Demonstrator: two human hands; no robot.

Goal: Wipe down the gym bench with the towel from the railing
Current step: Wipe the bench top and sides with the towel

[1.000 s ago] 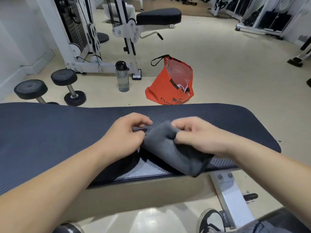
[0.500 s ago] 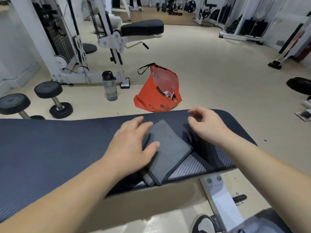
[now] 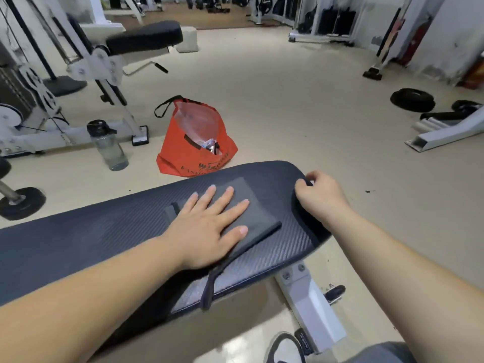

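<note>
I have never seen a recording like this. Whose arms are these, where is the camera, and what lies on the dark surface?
There is no machine: the arms belong to a person, and the camera sits on that person's head, looking forward and down. The dark surface is a padded gym bench. A folded grey towel lies on it. The left hand presses flat on the towel; the right hand grips the bench's rounded end. Beyond, on the floor, stand an orange bag and a water bottle.

view=head | faces forward-down | close over bench (image 3: 91, 231) (wide-angle) | floor (image 3: 288, 100) beyond
</note>
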